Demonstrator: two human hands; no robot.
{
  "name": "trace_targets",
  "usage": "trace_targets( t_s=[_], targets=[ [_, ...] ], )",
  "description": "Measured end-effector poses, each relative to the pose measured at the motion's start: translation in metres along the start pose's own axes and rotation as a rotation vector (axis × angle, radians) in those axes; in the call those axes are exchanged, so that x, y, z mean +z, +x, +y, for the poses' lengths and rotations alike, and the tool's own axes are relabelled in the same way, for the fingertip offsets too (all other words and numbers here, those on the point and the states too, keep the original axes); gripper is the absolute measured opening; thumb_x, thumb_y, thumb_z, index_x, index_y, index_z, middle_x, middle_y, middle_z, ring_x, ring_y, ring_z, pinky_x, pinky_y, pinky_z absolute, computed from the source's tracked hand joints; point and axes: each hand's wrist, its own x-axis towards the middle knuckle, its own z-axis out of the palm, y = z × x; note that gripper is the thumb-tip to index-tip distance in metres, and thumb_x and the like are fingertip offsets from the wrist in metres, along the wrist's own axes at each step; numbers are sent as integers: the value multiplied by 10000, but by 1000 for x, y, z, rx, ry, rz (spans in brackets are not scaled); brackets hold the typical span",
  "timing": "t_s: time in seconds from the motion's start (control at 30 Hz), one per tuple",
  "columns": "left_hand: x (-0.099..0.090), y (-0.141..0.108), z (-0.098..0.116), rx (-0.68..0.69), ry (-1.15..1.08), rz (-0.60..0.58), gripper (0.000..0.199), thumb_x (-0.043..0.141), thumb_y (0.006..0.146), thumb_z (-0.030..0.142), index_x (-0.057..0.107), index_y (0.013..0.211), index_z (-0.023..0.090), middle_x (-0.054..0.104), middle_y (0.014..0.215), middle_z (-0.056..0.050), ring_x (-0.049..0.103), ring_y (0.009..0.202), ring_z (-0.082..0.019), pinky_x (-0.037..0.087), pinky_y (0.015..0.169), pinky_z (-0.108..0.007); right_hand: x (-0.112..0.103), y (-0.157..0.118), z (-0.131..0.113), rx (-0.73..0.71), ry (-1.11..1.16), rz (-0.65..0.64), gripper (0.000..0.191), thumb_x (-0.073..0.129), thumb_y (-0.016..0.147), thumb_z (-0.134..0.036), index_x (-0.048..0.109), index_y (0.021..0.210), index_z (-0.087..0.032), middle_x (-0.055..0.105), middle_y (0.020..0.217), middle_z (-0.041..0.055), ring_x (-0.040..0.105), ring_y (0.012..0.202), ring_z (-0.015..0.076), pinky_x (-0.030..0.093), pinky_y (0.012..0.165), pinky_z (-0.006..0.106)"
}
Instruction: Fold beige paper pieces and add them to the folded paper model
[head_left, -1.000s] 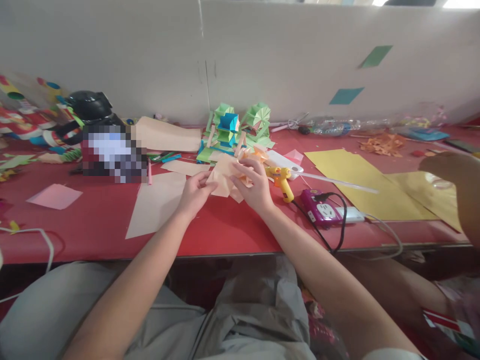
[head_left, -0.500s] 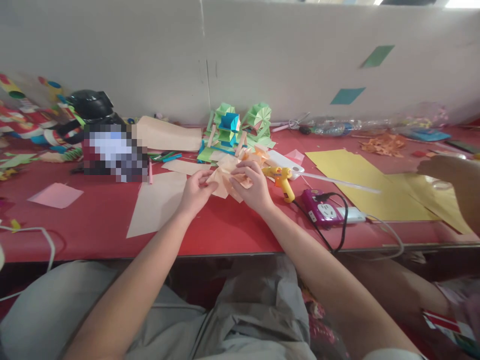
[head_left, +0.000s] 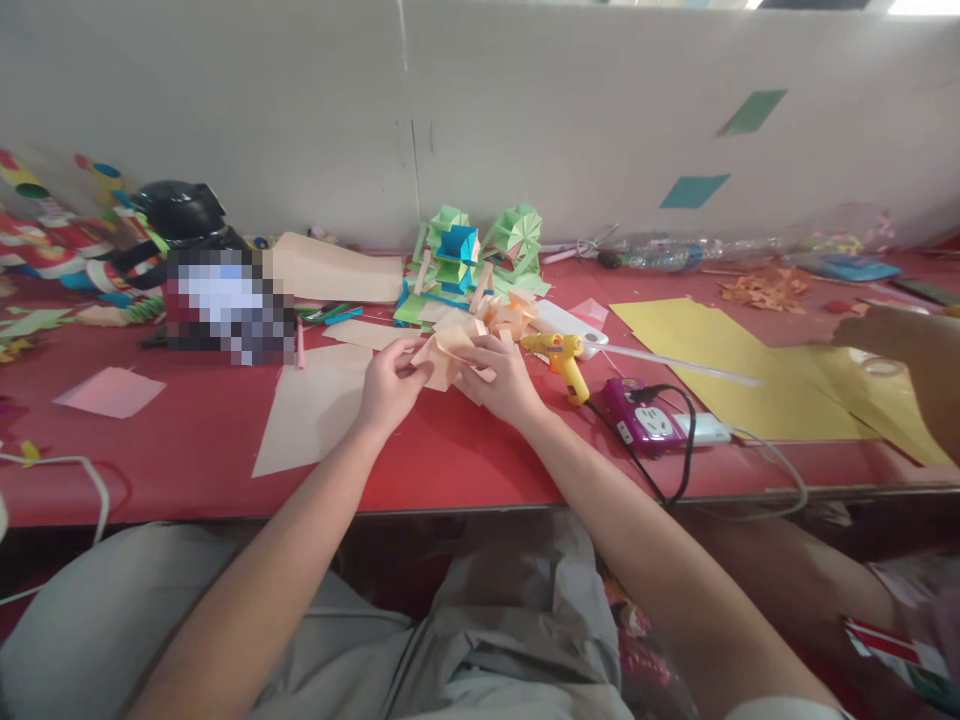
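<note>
A folded piece of peach paper (head_left: pixel 441 362) is held between my two hands, above the red table (head_left: pixel 450 460). My left hand (head_left: pixel 394 385) pinches its left edge between thumb and fingers. On the other side, my right hand (head_left: pixel 499 375) has its fingers closed on the right part of the paper. Orange folded paper (head_left: pixel 511 314) lies just behind my right hand. To the right rests a yellow glue gun (head_left: pixel 562 362) with a long clear stick in its back. Green and blue folded paper pieces (head_left: pixel 459 250) stand behind my hands.
A purple power strip (head_left: pixel 646 415) with a black cord sits right of my right forearm. Yellow sheets (head_left: pixel 720 370) lie further right, near another person's hand (head_left: pixel 892 345). Cream paper (head_left: pixel 315 400), a pink square (head_left: pixel 111 392) and a black object (head_left: pixel 180 212) are at the left.
The peach paper has turned and looks more compact between my hands. My right hand's fingers have shifted slightly lower and lie flatter along it. My left hand has barely moved.
</note>
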Motion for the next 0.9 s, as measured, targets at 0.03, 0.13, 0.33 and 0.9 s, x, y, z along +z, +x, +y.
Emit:
trace_targets(
  t_s=[0.03, 0.13, 0.33, 0.9],
  targets=[
    [0, 0, 0, 5, 1, 2, 345, 714, 734, 242, 680, 1072, 185, 760, 892, -65, 709, 806, -212, 545, 736, -301, 0, 0, -1, -42, -26, -7, 227, 549, 898, -220, 738, 1023, -234, 645, 1056, 87, 618, 940, 204, 543, 827, 352],
    [3, -1, 0, -25, -26, 1, 359, 726, 715, 231, 667, 1065, 178, 751, 858, -60, 706, 809, -211, 543, 730, -292, -1, -1, -3, -143, -145, -25, 261, 536, 907, -183, 741, 1050, -255, 618, 1140, 91, 597, 958, 209, 523, 861, 376],
    [7, -4, 9, -196, -299, -60, 447, 701, 658, 161, 609, 1096, 171, 734, 904, -55, 707, 826, -204, 570, 779, -336, -3, -1, -10, -209, -319, -113, 344, 520, 903, -117, 700, 1161, -257, 588, 1228, 110, 546, 1067, 254, 500, 888, 411],
    [7, -2, 3, -216, -246, -75, 411, 631, 810, 221, 591, 1204, 110, 748, 849, -85, 734, 763, -231, 607, 810, -426, -7, -2, -20, -101, -295, -74, 413, 606, 892, -389, 608, 1264, -209, 563, 1284, 134, 567, 1101, 287, 491, 963, 462]
  ],
)
